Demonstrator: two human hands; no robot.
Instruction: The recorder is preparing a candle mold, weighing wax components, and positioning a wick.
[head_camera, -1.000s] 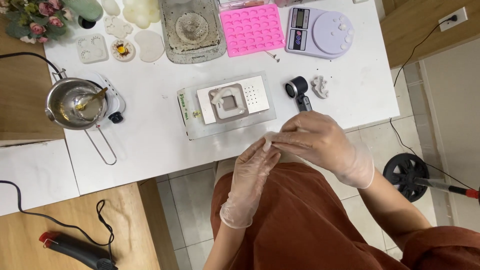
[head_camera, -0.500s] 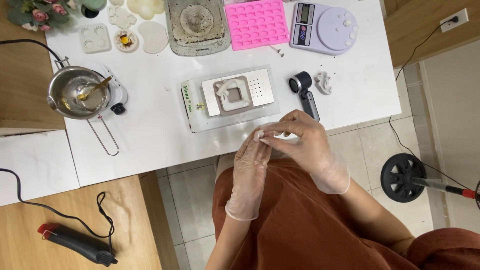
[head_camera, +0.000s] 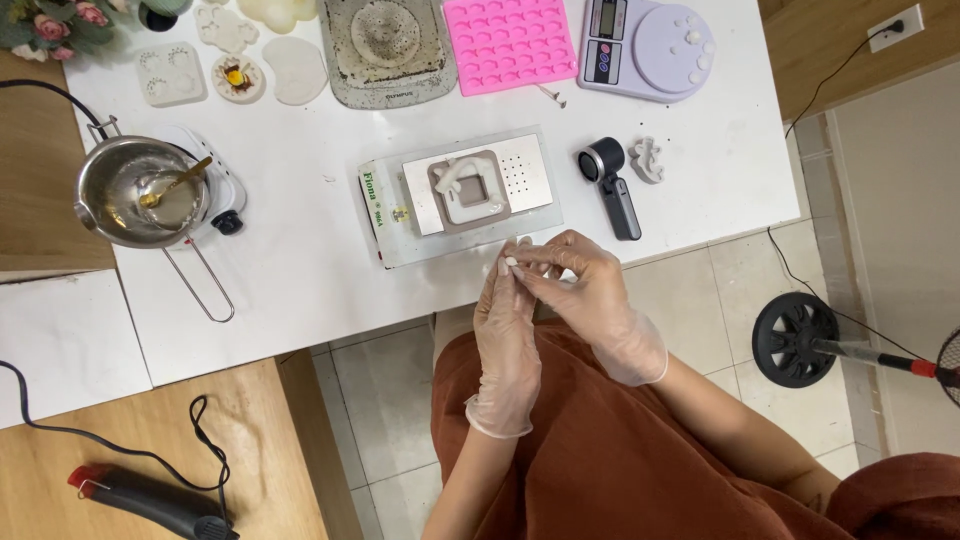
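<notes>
- a small white piece is pinched between the fingertips of both gloved hands, just below the centre of the frame, at the near edge of the white table.
- the left hand is held upright in a clear glove, fingers pressed together and pointing up the frame, with their tips closed on the piece.
- the right hand is brought in from the right, also gloved, its fingers curled and its thumb and forefinger nipped on the same piece; the two hands are touching.
- just above the hands, a flat clear box is seen on the table, with a grey square mould and a white cast shape lying on it.
- to the right of the box, a black handheld tool and a small white cast figure are laid near each other.
- along the top edge, a pink silicone mould, a lilac kitchen scale and a grey tray are set in a row.
- at the left, a steel melting pot with a spoon in it is placed on a small white hotplate.
- in the lower left corner, a black heat gun with its cable is lying on a wooden surface.
- a rust-brown garment is seen over the lap below the hands.
</notes>
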